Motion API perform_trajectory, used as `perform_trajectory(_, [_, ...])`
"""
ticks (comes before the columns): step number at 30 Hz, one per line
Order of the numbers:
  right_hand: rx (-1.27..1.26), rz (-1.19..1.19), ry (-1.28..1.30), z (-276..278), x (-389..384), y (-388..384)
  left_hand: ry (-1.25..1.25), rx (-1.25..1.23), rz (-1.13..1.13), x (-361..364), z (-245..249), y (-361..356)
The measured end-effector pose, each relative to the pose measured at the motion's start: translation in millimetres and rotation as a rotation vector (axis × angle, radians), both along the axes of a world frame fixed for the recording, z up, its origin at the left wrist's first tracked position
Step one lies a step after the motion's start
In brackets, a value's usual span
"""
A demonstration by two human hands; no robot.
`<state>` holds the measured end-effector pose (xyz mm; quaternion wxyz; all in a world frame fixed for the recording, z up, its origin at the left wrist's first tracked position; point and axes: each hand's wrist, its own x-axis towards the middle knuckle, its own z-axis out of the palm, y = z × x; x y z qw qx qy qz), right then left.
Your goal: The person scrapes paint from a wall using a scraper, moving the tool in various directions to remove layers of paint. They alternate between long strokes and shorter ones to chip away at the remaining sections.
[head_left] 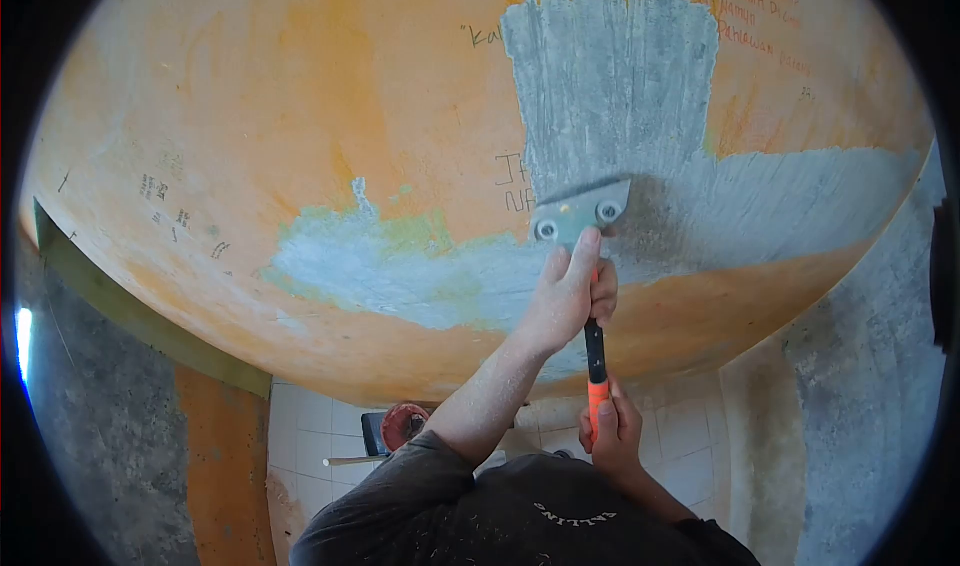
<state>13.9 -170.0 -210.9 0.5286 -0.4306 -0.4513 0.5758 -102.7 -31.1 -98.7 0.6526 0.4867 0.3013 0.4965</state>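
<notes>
A long-handled scraper [582, 211] has a wide metal blade with two round bolts, a black shaft and an orange grip. Its blade lies at the wall, on the lower part of a bared grey patch [615, 86]. My left hand [573, 291] is closed around the scraper just behind the blade, thumb pointing up along it. Lower down, my right hand [615, 428] wraps round the orange grip near the handle's end. Orange paint [420, 116] covers the wall on both sides of the patch, with handwriting on it.
Another bared, pale-blue area [360, 261] spreads across the lower left of the wall. Below, a red bucket [404, 426] stands on the tiled floor [315, 431], beside a dark object and a pale stick [355, 460]. Grey and orange wall surfaces flank me on the left and right.
</notes>
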Motion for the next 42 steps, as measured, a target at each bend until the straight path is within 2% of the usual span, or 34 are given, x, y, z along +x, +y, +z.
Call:
perform_trajectory(2, [0.037, 0.006, 0.054, 4.4, -2.0, 3.2, -0.028, 0.010, 0.010, 0.1, 7.7, 1.0])
perform_trajectory(5, [-0.026, -0.020, -0.004, -12.2, 2.2, -3.9, 0.038, -0.005, 0.009, -0.8, -18.2, 0.2])
perform_trajectory(15, [0.007, -0.021, -0.038, -1.2, 5.9, -2.5, -0.017, -0.008, 0.020, 2.5, -12.6, -3.0])
perform_trajectory(19, [0.010, -0.014, -0.023, -3.3, 6.5, 2.1, 0.035, 0.011, -0.004, 0.6, -14.8, 5.1])
perform_trajectory(21, [0.008, 0.016, 0.006, -6.0, 5.8, 1.4, -0.047, 0.007, -0.018, -0.9, -11.6, 4.3])
perform_trajectory(29, [0.070, 0.011, -0.089, -13.5, 0.4, 1.9, -0.049, 0.011, -0.029, -1.9, -8.4, 5.4])
perform_trajectory(33, [-0.020, 0.018, -0.019, -5.5, 6.0, -3.1, -0.068, -0.052, -0.032, -2.9, -10.7, -0.2])
perform_trajectory(39, [0.042, 0.032, 0.033, 11.3, -1.3, 1.9, -0.087, 0.019, -0.018, -4.2, 4.9, 2.8])
perform_trajectory(42, [-0.016, -0.001, -0.022, 9.9, -0.7, -5.0, -0.047, -0.015, -0.004, -2.4, -2.4, -1.8])
